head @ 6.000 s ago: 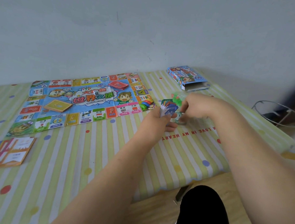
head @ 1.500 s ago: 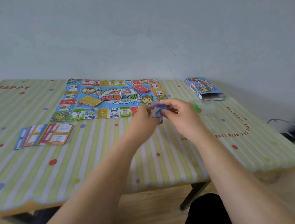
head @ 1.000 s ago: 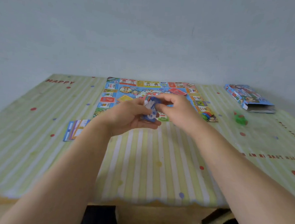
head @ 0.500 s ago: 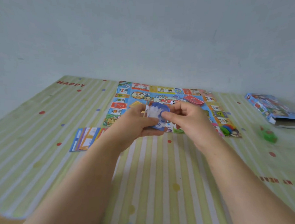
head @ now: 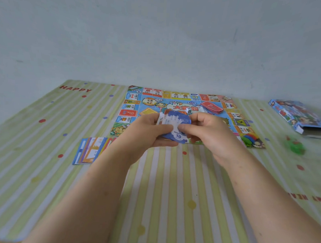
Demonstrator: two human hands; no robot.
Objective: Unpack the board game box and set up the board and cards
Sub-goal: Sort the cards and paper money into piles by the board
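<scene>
The colourful game board [head: 151,95] lies unfolded at the far middle of the table. On it sit a red card stack [head: 211,107], a yellow card stack [head: 147,112] partly hidden by my hands, and a white die [head: 188,110]. My left hand [head: 146,130] grips a stack of blue paper money [head: 174,127] marked 10. My right hand [head: 209,130] pinches the stack's top note between thumb and fingers. A fanned row of cards [head: 92,150] lies left of my left forearm. The open game box [head: 299,116] rests at the far right.
A green-and-yellow striped tablecloth [head: 162,185] with coloured dots covers the table. A small green plastic bag of pieces [head: 295,146] lies right of the board, near the box. Coloured tokens [head: 250,137] sit on the board's near right corner. A plain wall stands behind.
The view has swung left and closer, from the right side of the table to in front of the board. Both hands keep the money stack, now with the blue 10 note facing me.
</scene>
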